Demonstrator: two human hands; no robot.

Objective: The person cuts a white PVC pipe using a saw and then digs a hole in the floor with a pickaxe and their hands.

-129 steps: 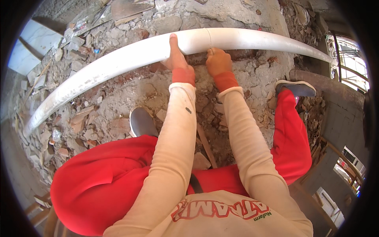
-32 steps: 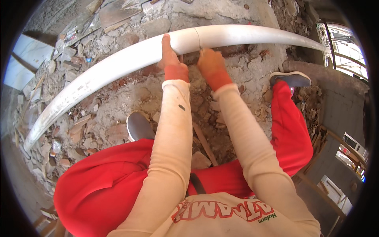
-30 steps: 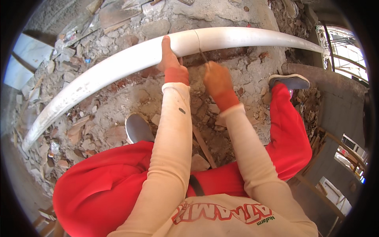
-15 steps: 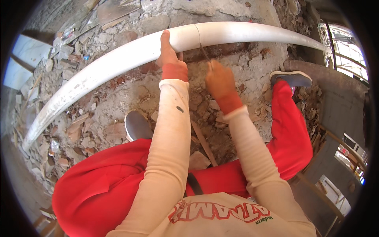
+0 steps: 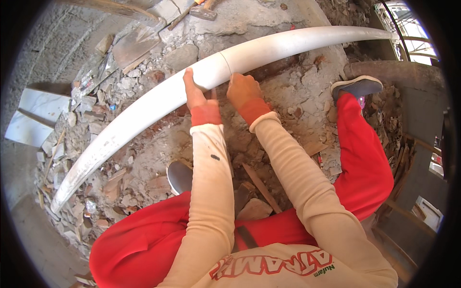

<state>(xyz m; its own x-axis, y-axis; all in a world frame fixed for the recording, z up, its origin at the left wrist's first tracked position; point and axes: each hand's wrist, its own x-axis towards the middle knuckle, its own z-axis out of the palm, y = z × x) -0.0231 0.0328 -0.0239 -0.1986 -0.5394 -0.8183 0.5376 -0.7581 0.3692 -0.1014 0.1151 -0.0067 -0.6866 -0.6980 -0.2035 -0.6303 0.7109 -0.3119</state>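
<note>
A long white plastic pipe (image 5: 144, 113) lies across the scene in front of me, bowed by the lens, its right end farther off. My left hand (image 5: 194, 91) grips its near side, thumb up over the wall and the other fingers mostly hidden below. A thin dark line (image 5: 225, 61) runs round the pipe just right of that hand, down to my right hand (image 5: 244, 91). My right hand is closed near the pipe's lower edge on a thin dark strand, most of it hidden by the fingers. Whether the line is a cut or part of the strand, I cannot tell.
Broken masonry and rubble (image 5: 110, 187) cover the ground round my shoes. A hammer (image 5: 203, 12) lies beyond the pipe. Pale marbled slabs (image 5: 43, 108) rest at the far left, and a wood strip (image 5: 261, 187) lies between my legs. A thick rounded beam (image 5: 394, 73) is at right.
My right hand has come in toward the pipe and left; the dark strand that stretched between them barely shows now. The view has shifted, bringing the hammer into sight.
</note>
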